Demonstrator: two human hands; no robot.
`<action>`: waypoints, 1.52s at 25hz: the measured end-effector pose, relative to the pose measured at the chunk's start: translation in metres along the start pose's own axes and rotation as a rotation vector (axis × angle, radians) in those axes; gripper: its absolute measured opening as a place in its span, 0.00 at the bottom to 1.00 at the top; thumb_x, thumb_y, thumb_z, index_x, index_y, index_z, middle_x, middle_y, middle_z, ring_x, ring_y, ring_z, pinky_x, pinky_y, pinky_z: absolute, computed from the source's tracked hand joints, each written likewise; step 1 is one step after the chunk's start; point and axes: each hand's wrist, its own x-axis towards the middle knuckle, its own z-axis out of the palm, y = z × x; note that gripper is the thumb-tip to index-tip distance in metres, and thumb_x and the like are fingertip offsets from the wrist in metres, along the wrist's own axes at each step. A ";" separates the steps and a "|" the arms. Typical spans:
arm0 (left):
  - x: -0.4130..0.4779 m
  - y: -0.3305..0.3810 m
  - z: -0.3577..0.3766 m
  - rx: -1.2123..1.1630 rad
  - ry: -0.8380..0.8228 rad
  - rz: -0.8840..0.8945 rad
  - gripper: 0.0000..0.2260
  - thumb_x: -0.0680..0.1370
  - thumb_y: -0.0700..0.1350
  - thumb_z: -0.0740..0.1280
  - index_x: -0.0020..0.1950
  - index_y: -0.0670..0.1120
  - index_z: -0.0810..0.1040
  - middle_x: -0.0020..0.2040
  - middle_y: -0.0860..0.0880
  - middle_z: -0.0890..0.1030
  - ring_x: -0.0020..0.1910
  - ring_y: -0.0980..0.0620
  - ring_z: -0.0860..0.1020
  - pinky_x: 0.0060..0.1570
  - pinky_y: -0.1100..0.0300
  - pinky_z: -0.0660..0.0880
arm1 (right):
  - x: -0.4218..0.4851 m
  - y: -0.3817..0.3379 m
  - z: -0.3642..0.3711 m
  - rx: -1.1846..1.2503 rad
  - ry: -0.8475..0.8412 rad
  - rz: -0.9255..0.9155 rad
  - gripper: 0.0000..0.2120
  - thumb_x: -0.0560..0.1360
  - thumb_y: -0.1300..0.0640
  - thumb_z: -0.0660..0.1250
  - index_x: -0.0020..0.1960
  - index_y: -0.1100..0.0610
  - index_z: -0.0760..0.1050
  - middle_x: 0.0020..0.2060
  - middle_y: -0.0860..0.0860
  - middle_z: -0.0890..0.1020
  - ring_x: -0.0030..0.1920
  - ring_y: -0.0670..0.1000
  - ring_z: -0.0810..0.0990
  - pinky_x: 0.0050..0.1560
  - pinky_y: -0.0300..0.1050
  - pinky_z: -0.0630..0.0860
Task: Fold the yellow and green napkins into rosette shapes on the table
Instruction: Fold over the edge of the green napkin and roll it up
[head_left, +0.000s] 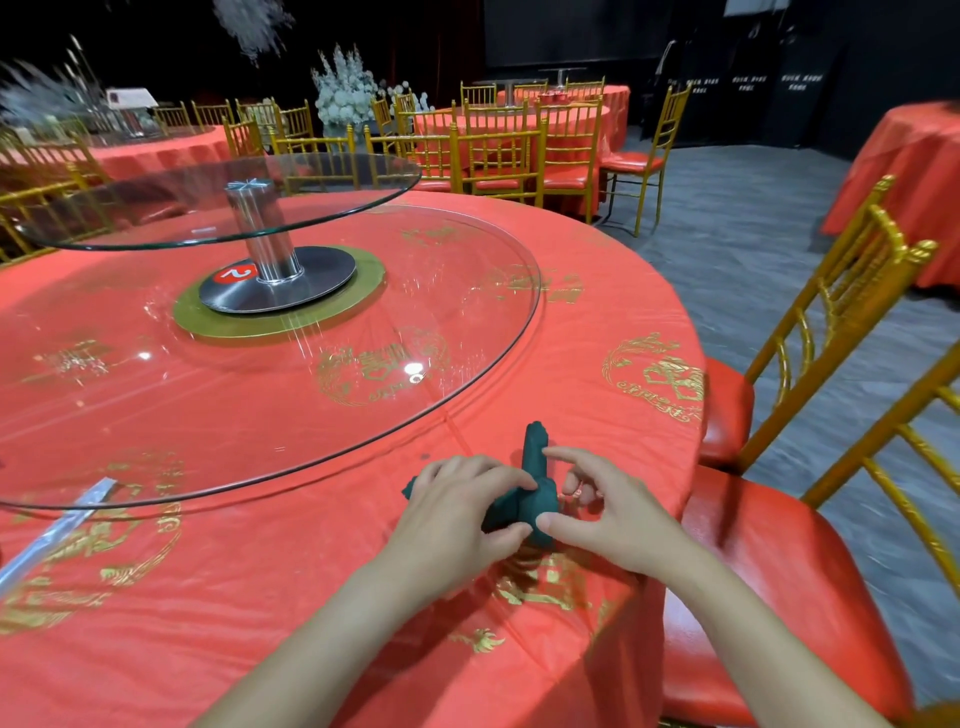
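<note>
Head view: left hand (457, 501) and right hand (597, 501) both pinch the rolled green napkin (535, 457) on the table (311, 597), likely pinning the crossing so it can't unroll.

Left hand (457, 504) and right hand (608, 514) extend from bare forearms (332, 613).

Banquet hall: round red-clothed tables (519, 249), gold chairs (498, 156), glass turntable (467, 312).

We're at a round table (311, 597) under red, gold-printed cloth, a two-tier glass turntable (467, 312) at its centre. Gold chairs (831, 296) with red seats ring it. More red tables (909, 171) stand across the grey floor (753, 218), white flowers (345, 88) against black walls (571, 31).
</note>
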 end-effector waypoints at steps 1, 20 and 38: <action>0.005 -0.001 -0.002 -0.010 -0.029 -0.017 0.17 0.70 0.56 0.67 0.59 0.62 0.73 0.51 0.63 0.72 0.55 0.58 0.68 0.58 0.59 0.59 | -0.003 -0.001 -0.001 -0.026 0.007 -0.027 0.26 0.60 0.37 0.69 0.56 0.31 0.67 0.41 0.40 0.72 0.39 0.41 0.72 0.53 0.45 0.69; 0.025 -0.013 0.015 0.143 0.132 0.044 0.20 0.70 0.52 0.69 0.62 0.56 0.75 0.56 0.56 0.75 0.59 0.52 0.71 0.65 0.44 0.63 | 0.043 0.005 -0.010 -0.015 0.049 0.032 0.14 0.67 0.44 0.68 0.52 0.37 0.73 0.42 0.41 0.72 0.40 0.40 0.73 0.47 0.43 0.72; 0.060 -0.020 0.030 0.045 0.106 -0.071 0.22 0.73 0.48 0.65 0.67 0.58 0.68 0.59 0.57 0.72 0.61 0.55 0.66 0.68 0.49 0.59 | 0.096 0.026 -0.023 0.106 -0.030 0.105 0.07 0.71 0.45 0.69 0.40 0.49 0.79 0.35 0.46 0.81 0.36 0.45 0.77 0.41 0.43 0.73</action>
